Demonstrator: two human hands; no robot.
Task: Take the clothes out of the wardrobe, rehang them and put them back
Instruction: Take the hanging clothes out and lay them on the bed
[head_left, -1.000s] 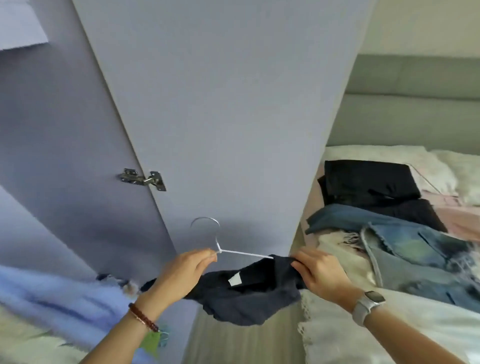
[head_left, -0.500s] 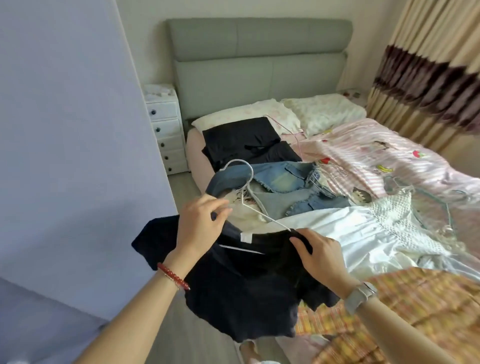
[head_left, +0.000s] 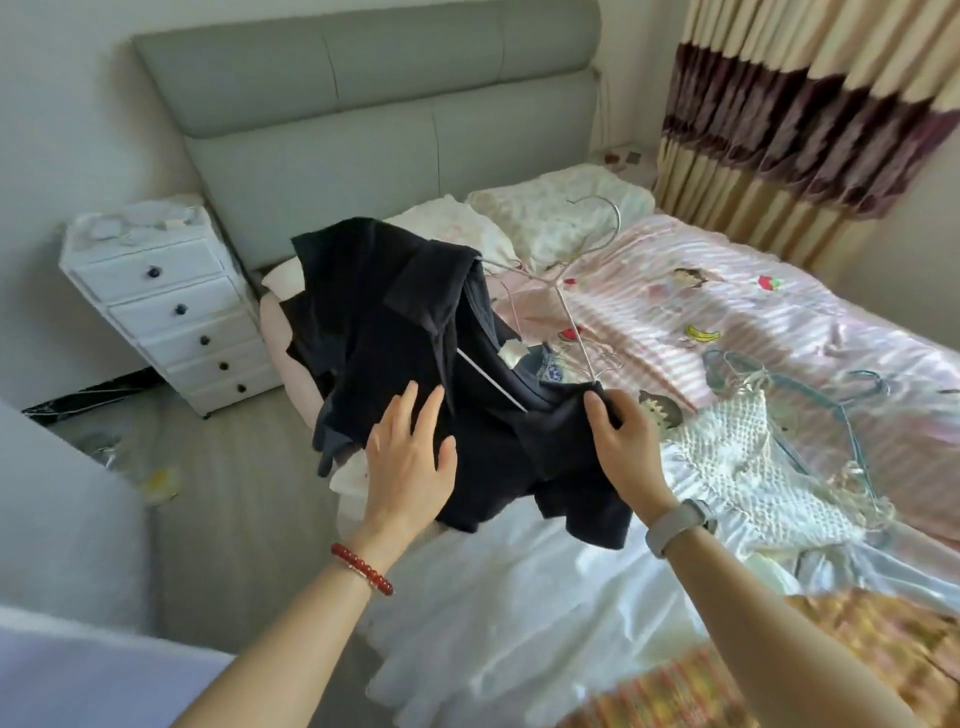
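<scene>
We pinch the dark top (head_left: 415, 332) on its hanger (head_left: 574, 312) with right hand (head_left: 621, 441); left hand (head_left: 410, 462) flat, fingers apart, over the bed (head_left: 779, 322).

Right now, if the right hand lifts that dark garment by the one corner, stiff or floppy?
Probably floppy: the dark garment drapes in loose folds below the right hand. Likely light, since one pinch carries it. The wire hanger sits skewed inside, so it may slip out.
</scene>
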